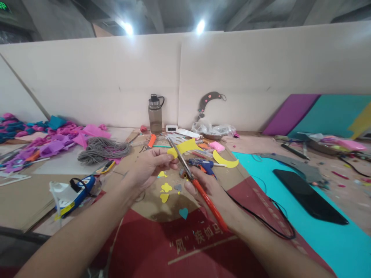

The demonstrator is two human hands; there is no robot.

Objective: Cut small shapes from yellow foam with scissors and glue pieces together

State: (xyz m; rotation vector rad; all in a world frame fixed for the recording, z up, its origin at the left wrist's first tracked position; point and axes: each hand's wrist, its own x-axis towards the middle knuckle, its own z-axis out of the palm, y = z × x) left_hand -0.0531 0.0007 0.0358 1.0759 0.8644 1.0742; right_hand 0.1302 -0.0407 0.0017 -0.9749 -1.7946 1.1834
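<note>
Seen from the wearer's head, with twelve o'clock straight ahead and the hands at the dial's centre, a pale partition wall (pixel 116 77) closes the far edge of a cluttered worktable. The roomiest stretch is red printed cardboard (pixel 145 247) at six o'clock; a turquoise sheet (pixel 327 239) spreads at four, bearing a black phone (pixel 308 197). Crowding is closer ahead: a blue glue gun (pixel 206 166) at one o'clock, just beyond the right hand, a yellow crescent (pixel 227 161) at two, and grey cord (pixel 102 150) at ten. At the centre, the left hand (pixel 155 166) pinches a yellow sheet (pixel 188 145) between thumb and fingers. The right hand (pixel 210 189) grasps scissors (pixel 197 186) by their red handles, metal blades pointing toward eleven and crossing the sheet beside the left fingertips. The sheet is flat, bright and plain, with a curved end at the pinch and its wider part reaching past the blades toward one. Yellow cutouts (pixel 166 188) and a blue heart (pixel 183 213) lie at six, nearer the wearer.
</note>
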